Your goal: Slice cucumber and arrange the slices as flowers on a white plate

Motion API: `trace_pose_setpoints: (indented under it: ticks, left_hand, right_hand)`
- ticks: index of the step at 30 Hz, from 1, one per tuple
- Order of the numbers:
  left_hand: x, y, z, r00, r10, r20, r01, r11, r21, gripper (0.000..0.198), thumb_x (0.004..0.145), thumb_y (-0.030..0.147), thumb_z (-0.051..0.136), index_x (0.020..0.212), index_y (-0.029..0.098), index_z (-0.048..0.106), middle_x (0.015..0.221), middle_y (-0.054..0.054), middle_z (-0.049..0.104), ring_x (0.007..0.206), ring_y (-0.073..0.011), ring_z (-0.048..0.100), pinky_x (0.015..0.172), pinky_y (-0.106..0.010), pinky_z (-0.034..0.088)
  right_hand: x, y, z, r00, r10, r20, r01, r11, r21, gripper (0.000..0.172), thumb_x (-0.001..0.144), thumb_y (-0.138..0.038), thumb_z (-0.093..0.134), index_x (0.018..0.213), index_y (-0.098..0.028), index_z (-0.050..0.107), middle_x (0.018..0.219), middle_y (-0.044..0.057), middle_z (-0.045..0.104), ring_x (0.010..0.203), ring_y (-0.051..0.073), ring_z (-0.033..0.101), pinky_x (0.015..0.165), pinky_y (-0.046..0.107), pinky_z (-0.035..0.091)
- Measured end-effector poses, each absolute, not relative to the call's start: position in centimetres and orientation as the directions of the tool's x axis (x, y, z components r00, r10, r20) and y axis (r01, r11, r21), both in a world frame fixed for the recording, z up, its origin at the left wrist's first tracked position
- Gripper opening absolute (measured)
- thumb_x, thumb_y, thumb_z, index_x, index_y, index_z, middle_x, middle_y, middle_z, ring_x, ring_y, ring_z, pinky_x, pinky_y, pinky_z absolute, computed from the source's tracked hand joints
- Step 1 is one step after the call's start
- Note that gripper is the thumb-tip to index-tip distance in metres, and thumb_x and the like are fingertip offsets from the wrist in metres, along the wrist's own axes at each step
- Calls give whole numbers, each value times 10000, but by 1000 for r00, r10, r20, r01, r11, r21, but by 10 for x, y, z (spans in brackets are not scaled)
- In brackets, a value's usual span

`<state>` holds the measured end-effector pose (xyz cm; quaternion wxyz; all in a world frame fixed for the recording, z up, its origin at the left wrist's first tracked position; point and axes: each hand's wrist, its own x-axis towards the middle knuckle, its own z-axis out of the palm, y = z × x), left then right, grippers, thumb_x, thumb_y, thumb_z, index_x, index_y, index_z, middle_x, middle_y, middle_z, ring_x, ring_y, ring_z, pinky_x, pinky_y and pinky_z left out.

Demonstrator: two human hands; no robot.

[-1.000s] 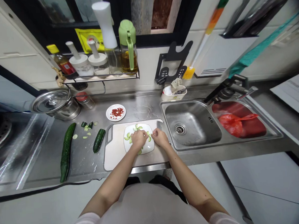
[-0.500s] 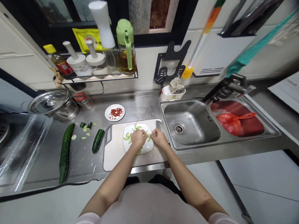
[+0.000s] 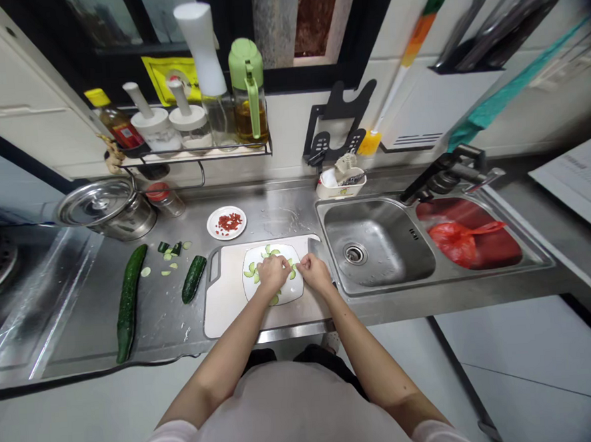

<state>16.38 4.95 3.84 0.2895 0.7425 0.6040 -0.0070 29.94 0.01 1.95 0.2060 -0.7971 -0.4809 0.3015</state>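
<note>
On a white cutting board (image 3: 225, 312) lies a white squarish plate (image 3: 292, 291) with thin cucumber slices (image 3: 251, 272) arranged in small groups around it. Over the middle of the plate is my left hand (image 3: 273, 273), its fingers drawn together toward the slices on the right side. My right hand (image 3: 313, 272) is at the plate's right edge, thumb and fingertips pinched beside those same slices. Whatever sits between the fingertips of either hand is too small to make out. The left hand covers part of the plate's centre. A knife blade (image 3: 315, 245) shows behind the right hand.
Left of the board lie a cut cucumber (image 3: 193, 279), a long whole cucumber (image 3: 132, 303) and several cucumber scraps (image 3: 169, 254). A small plate (image 3: 227, 235) of red pieces stands behind. To the right is a sink (image 3: 378, 269); a red bag (image 3: 454, 244) fills part of its second basin.
Almost nothing differs. My right fingertips have shifted very slightly away from the slices at the plate's right side; the left hand stays in place.
</note>
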Motion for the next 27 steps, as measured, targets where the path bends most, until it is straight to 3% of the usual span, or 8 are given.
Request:
trace_pose_setpoints:
  ticks: [16, 21, 27]
  left_hand:
    - [158, 51, 38, 255, 898, -358, 863, -45, 503, 106, 810, 326, 607, 824, 263, 691, 970, -5, 693, 980, -221, 601, 882, -367, 379]
    - [136, 55, 35, 151, 949, -277, 756, 70, 651, 115, 807, 337, 611, 853, 263, 685, 847, 17, 685, 835, -165, 607, 789, -290, 404]
    - [82, 51, 38, -140, 990, -34, 376, 85, 923, 262, 787, 393, 604, 922, 181, 678, 697, 18, 573, 598, -106, 497, 622, -224, 405]
  right_hand:
    - [301, 0, 19, 403, 880, -250, 627, -465, -626, 125, 801, -307, 521, 835, -205, 583, 711, -27, 581, 669, 133, 517, 612, 226, 328]
    - [305, 0, 21, 439, 876, -200, 585, -448, -676, 155, 792, -328, 494, 823, -206, 585, 680, -33, 559, 651, 134, 508, 616, 229, 341]
    - [312, -4, 32, 485, 873, -45, 512, -325, -795, 210, 781, -377, 488, 813, -195, 588, 628, -44, 507, 607, 134, 479, 607, 242, 350]
